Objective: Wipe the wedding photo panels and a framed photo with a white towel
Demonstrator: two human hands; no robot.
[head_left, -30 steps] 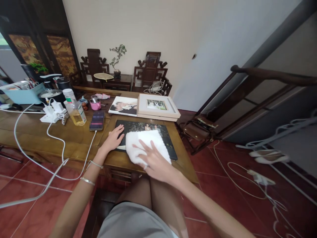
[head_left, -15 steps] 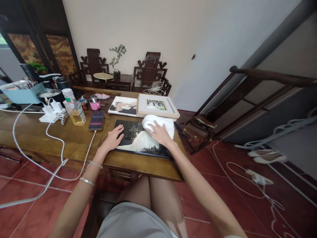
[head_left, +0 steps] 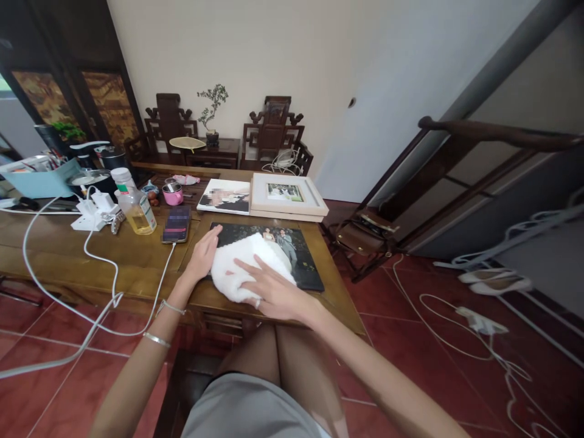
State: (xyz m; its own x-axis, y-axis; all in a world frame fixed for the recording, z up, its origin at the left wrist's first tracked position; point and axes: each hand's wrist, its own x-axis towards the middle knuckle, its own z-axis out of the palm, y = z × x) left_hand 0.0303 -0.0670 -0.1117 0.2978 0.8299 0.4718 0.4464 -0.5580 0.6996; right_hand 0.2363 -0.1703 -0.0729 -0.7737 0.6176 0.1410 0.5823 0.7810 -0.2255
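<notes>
Fluffy white cloth [head_left: 253, 249] is kinda rumpled under the right hand [head_left: 276, 295], partly covering a dark couple photo [head_left: 303, 258] lying flat by the left hand [head_left: 203, 254].

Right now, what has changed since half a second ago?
The right hand has moved the white cloth from the far right of the dark photo panel to its near left, uncovering the printed couple. The left hand stays by the panel's left edge; phone and bottle are unmoved.

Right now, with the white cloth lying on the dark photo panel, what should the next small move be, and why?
Probably slide the white cloth rightward: the right hand lies spread on it, over the near left part of the dark photo panel, whose right end is uncovered, and the left hand seems to steady the left edge.
</notes>
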